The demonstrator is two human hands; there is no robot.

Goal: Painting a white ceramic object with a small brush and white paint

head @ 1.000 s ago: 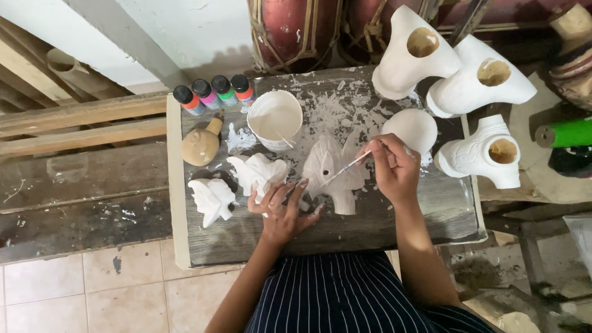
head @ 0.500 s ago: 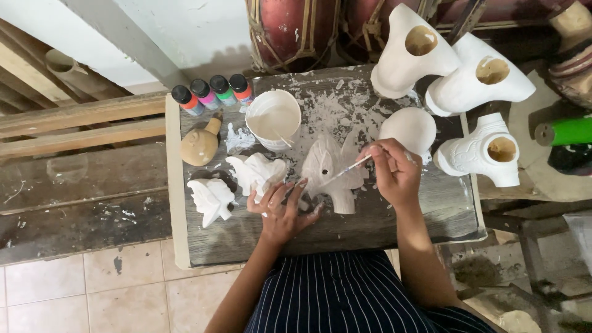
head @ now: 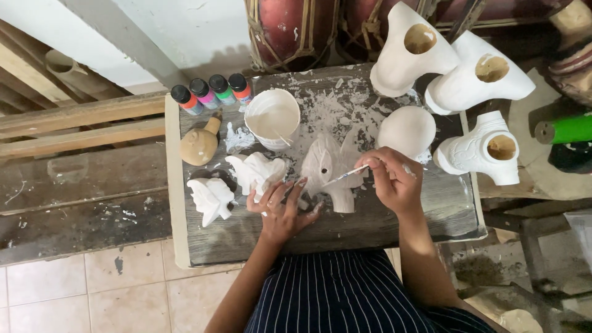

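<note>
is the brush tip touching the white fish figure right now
Touching. In the head view, the brush held in the right hand ends with its tip on the surface of the white fish figure; no gap shows between them.

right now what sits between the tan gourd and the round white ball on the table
In the head view, the white paint cup sits between the tan gourd and the round white ball, amid dried white paint splatter.

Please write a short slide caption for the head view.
Right hand paints a white figurine with a thin brush; left hand steadies it.
</note>
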